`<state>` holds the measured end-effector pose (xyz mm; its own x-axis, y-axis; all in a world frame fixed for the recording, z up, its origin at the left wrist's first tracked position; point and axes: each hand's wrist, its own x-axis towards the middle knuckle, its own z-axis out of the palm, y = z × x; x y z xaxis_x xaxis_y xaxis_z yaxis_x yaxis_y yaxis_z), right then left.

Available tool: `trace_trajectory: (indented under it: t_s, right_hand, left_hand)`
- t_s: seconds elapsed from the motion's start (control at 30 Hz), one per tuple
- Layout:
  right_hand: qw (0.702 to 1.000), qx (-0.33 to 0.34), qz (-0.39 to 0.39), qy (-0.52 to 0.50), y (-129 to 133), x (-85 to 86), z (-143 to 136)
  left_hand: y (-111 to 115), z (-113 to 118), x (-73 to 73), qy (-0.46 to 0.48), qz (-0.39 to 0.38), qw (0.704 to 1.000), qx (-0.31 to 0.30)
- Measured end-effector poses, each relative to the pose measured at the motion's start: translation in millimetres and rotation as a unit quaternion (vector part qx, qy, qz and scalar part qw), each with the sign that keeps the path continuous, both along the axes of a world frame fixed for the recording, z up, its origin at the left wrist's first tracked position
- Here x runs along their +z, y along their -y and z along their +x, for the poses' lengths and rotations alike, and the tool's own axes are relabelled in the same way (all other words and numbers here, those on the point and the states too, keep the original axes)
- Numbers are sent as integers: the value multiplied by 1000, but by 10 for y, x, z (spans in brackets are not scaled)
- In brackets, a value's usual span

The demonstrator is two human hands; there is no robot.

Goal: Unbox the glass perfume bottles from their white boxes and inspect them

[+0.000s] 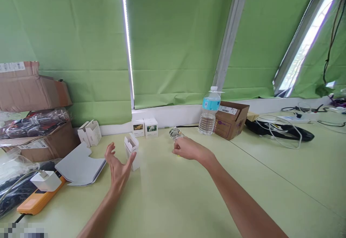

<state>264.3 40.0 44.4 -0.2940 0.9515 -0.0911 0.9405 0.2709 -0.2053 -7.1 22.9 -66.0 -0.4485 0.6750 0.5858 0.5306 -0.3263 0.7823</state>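
My left hand (118, 166) is open, thumb and fingers spread, just beside a small upright white box (134, 155) with its top flaps raised. The thumb overlaps the box's front; whether it touches cannot be told. Over the middle of the table, my right hand (187, 148) is closed, fingers curled around a shiny, silvery, see-through item (176, 133). Part of that item shows past the fingers, and a bit of yellow is visible below them. Its exact kind is unclear. Two closed white boxes with printed pictures, a left one (138, 128) and a right one (150, 128), stand against the wall.
White open cartons (93, 133) and folded white paper (81, 164) lie left, near stacked brown parcels (35, 90). An orange power strip (40, 198) holds a white charger (46, 181). Right are a water bottle (207, 117), a brown carton (231, 121) and a black object with cables (281, 130).
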Motion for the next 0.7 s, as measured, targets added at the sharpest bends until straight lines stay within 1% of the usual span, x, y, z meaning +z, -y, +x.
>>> trace_trajectory:
  t_s: [0.03, 0.1, 0.13, 0.17, 0.2, 0.23, 0.27, 0.33, 0.4, 0.5, 0.6, 0.7]
  right_hand:
    - [1000, 6, 4, -6, 32, 29, -27]
    - [999, 22, 13, -30, 96, 85, -84]
    - [998, 35, 20, -50, 126, 109, -114]
    - [995, 52, 30, -73, 156, 131, -145]
    - [992, 71, 42, -98, 185, 147, -178]
    - [987, 89, 57, -122, 213, 160, -213]
    - [982, 102, 73, -142, 241, 167, -250]
    - [973, 116, 103, -170, 295, 170, -324]
    - [965, 138, 117, -192, 343, 161, -392]
    - [957, 172, 114, -202, 389, 133, -462]
    - [962, 155, 134, -180, 386, 77, -494]
    - [965, 158, 138, -157, 337, -4, -519]
  left_hand:
    - [-32, -39, -6, 21, -56, 997, -51]
    - [-80, -78, -25, 47, -142, 976, -157]
    - [-94, -79, -36, 53, -162, 965, -199]
    - [-101, -69, -48, 54, -169, 958, -226]
    - [-102, -52, -58, 47, -167, 956, -237]
    - [-96, -28, -65, 34, -161, 959, -232]
    - [-86, 0, -71, 10, -147, 967, -210]
    - [-53, 62, -73, -58, -107, 983, -137]
    - [-14, 125, -68, -121, -69, 987, -83]
    - [38, 197, -59, -199, -28, 977, -68]
    - [64, 229, -69, -270, 4, 962, -50]
    - [66, 234, -92, -306, 32, 951, -21]
